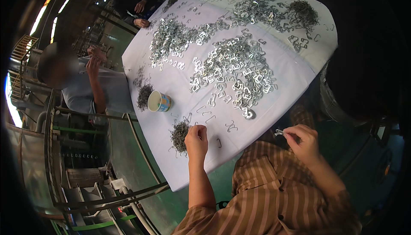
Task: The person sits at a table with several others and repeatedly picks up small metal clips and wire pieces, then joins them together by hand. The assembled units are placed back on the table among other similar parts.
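My left hand is at the near left of the table, its fingers pinched together beside a heap of dark wire hooks. What those fingers hold, if anything, is hidden. Past the table's near edge, my right hand pinches a small shiny metal clip between thumb and fingers. Several loose wire hooks lie on the table between my hands. A big spread of flat, shiny bent metal clips covers the middle of the table.
The table has a white cover. A paper cup stands beyond my left hand, near another dark hook heap. More clips lie farther off. Two people are along the left side, one in a grey shirt, hands raised.
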A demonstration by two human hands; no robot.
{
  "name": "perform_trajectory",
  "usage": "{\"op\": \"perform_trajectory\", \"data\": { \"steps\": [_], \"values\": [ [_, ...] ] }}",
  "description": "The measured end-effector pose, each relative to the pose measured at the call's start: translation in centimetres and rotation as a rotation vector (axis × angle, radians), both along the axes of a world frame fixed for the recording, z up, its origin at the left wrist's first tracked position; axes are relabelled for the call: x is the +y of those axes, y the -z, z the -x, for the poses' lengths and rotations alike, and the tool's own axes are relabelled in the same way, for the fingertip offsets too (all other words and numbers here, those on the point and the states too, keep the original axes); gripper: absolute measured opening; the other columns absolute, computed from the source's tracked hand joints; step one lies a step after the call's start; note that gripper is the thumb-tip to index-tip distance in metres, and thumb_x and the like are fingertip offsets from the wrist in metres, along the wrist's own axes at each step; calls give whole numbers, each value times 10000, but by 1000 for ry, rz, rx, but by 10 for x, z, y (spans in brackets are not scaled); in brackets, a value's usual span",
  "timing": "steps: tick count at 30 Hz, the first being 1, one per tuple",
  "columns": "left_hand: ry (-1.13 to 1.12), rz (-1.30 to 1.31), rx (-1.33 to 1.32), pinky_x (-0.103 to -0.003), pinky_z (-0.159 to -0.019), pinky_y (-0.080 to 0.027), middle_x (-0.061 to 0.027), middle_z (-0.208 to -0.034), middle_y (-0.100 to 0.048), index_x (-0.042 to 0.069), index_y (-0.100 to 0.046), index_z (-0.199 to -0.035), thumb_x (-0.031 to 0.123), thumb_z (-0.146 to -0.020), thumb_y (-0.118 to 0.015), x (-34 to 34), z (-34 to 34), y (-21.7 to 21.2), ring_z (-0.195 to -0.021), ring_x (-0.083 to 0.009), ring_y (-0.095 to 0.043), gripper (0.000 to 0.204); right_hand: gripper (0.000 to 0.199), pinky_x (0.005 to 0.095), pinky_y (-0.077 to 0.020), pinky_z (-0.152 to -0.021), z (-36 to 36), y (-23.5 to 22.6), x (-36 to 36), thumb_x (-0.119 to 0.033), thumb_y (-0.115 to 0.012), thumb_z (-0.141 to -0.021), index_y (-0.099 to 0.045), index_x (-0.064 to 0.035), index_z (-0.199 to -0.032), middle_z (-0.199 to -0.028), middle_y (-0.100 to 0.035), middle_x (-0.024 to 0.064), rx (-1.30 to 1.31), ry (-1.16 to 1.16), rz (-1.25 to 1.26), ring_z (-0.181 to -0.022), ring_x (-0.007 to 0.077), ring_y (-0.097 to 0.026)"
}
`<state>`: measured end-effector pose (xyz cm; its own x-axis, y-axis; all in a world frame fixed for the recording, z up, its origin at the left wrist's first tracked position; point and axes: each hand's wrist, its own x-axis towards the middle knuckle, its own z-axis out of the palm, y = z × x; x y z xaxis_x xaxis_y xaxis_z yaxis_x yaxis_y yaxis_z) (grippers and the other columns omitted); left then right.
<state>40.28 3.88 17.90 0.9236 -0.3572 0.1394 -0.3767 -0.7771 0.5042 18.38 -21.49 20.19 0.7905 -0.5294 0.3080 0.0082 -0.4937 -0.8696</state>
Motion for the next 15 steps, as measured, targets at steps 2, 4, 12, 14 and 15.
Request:
{"op": "perform_trajectory", "data": {
  "steps": [2, 4, 12, 14, 15],
  "values": [
    [42, -66, -61, -364, -639, -503, -124, -774, -641, 15, -689, -836, 57, -824, -669, 1, -1, 6, -667, -292, -625, 48, 95, 329, -498, -596, 2, 3, 0, 37, -696, -771, -675, 5, -858, -755, -666, 105, 18, 0, -30, -663, 239, -647],
    [85, -131, -109, -377, -652, -506, -129, -795, -647, 16, -705, -870, 70, -824, -662, 1, -4, 11, -697, -304, -632, 83, 93, 334, -499, -599, 2, 3, 1, 36, -696, -772, -675, 7, -857, -758, -667, 108, 24, -11, -43, -664, 244, -648],
    [189, -467, -287, -391, -677, -537, -116, -846, -665, 40, -692, -791, 90, -800, -608, -26, -29, 29, -780, -301, -645, 98, 95, 347, -504, -612, 2, 1, 1, 25, -700, -763, -674, 2, -852, -771, -672, 117, 22, -21, -17, -674, 267, -651],
    [212, -575, -268, -400, -666, -542, -118, -842, -665, 47, -682, -764, 99, -790, -595, -31, -33, 26, -779, -302, -649, 105, 81, 349, -505, -613, -1, 0, 1, 20, -702, -760, -673, -2, -833, -770, -673, 116, 10, -18, -34, -678, 271, -655],
    [226, -609, -262, -411, -654, -544, -125, -830, -669, 43, -687, -773, 116, -780, -603, -31, -34, 24, -775, -299, -656, 112, 81, 349, -506, -614, -1, 1, 3, 16, -705, -760, -674, -4, -832, -769, -674, 116, 7, -18, -39, -677, 270, -654]
  ]
}}
